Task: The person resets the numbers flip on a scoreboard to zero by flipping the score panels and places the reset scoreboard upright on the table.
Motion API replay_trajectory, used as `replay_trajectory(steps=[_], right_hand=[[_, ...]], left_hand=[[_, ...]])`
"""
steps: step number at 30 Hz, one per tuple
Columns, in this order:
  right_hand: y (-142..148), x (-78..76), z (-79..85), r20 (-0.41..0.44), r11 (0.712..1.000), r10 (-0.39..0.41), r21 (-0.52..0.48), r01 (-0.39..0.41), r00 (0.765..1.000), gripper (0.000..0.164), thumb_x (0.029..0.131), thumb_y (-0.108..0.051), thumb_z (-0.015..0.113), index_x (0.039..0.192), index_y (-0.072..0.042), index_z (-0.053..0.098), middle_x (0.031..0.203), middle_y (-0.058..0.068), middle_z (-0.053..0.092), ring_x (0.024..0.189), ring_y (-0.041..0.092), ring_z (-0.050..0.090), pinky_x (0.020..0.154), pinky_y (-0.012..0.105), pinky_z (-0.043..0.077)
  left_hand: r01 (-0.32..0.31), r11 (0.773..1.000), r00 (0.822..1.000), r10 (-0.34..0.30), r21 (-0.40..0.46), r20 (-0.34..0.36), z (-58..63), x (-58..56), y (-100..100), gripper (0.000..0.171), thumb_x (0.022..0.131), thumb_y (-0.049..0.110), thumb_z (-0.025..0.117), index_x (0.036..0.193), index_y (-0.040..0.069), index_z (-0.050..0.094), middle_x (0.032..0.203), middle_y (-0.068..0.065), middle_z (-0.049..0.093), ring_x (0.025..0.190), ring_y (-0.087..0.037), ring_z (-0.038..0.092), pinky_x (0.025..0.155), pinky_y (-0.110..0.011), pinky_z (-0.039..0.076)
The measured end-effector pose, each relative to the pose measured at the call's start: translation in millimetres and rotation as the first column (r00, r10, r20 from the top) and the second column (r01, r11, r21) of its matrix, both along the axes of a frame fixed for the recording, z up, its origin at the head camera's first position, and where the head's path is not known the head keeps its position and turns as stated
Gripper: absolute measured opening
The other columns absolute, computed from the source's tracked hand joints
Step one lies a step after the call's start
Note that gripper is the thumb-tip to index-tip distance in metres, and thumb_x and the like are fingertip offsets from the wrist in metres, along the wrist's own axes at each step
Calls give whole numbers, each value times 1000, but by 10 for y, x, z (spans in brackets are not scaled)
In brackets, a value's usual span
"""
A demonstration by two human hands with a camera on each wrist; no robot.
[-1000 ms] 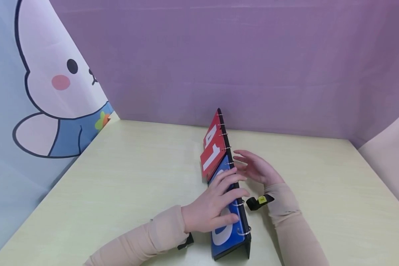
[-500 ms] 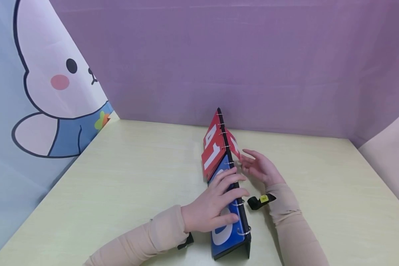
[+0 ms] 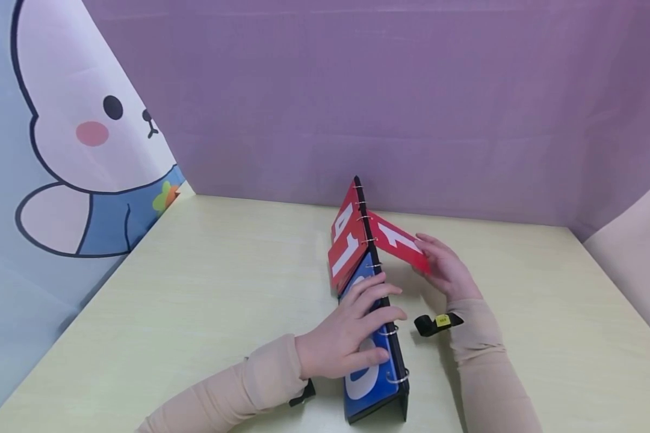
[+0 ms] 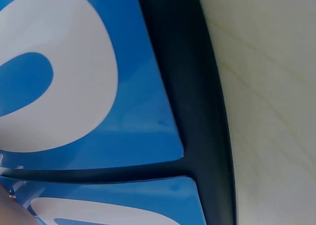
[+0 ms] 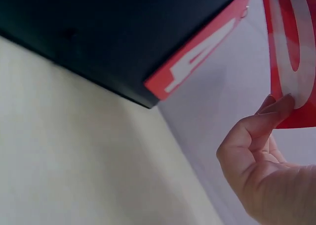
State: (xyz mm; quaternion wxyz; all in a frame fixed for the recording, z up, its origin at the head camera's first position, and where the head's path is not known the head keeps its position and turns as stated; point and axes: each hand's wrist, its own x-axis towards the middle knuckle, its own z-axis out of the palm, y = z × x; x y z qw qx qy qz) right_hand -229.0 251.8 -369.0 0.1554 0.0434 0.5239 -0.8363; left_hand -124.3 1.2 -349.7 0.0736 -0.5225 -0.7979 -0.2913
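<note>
A tent-shaped flip scoreboard with a black stand (image 3: 399, 361) stands lengthwise on the table, its number cards hung on metal rings. My left hand (image 3: 342, 344) rests on the near blue cards (image 3: 381, 388), fingers spread and fairly straight over the top edge. On the far side of the ridge, my right hand (image 3: 448, 272) pinches the lower edge of a red card (image 3: 398, 242), lifted outward with a white 1 up. Its underside in the right wrist view shows a white 0. Red cards (image 3: 346, 255) reading 4 and 1 hang on the left face.
The pale table (image 3: 222, 270) runs back to a purple cloth (image 3: 390, 102). Left of it hangs a blue cloth with a cartoon rabbit (image 3: 65, 138). In the right wrist view, another red card (image 5: 195, 57) lies against the stand's back.
My right hand has moved right and now grips a red card that has come over the ridge and swung outward. The left hand has stayed put on the blue cards.
</note>
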Motion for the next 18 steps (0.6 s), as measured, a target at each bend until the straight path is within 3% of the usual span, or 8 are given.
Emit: replay_trajectory(steps=[6, 9, 12, 14, 18], right_hand=[[97, 78, 176, -43, 998, -31, 62, 34, 999, 21, 97, -24, 51, 117, -24, 43, 109, -7, 52, 89, 5, 59, 69, 16, 53], [128, 133, 288, -91, 998, -64, -2, 64, 994, 19, 98, -21, 50, 116, -21, 44, 108, -6, 53, 90, 6, 59, 71, 17, 53], [95, 200, 411, -162, 982, -158, -126, 139, 974, 19, 98, -17, 48, 116, -16, 40, 109, -3, 52, 93, 7, 57, 74, 19, 52], [22, 251, 495, -233, 959, -251, -194, 208, 940, 22, 98, -16, 48, 118, -15, 38, 114, -1, 49, 99, 9, 54, 76, 20, 52], [-193, 375, 645, -433, 929, -367, -223, 296, 823, 35, 97, -16, 49, 130, -16, 37, 127, 3, 43, 114, 15, 46, 84, 21, 52]], left_hand=[[5, 1000, 1000, -5, 5, -7, 12, 15, -7, 65, 93, 64, 13, 132, 20, 41, 148, -6, 27, 144, -25, 9, 115, -48, 22], [8, 1000, 1000, -8, 10, -4, 19, 24, -12, 65, 93, 64, 13, 132, 20, 41, 148, -5, 27, 144, -25, 9, 115, -48, 22], [14, 1000, 1000, -14, 12, 2, 25, 33, -20, 65, 93, 64, 13, 132, 20, 41, 148, -6, 27, 144, -25, 9, 115, -48, 22], [15, 1000, 1000, -15, 12, 10, 27, 38, -25, 65, 92, 64, 13, 132, 20, 41, 148, -6, 27, 144, -25, 9, 115, -48, 22], [15, 1000, 1000, -15, 17, 12, 26, 50, -33, 65, 92, 64, 13, 132, 20, 41, 147, -7, 27, 144, -25, 9, 115, -49, 23]])
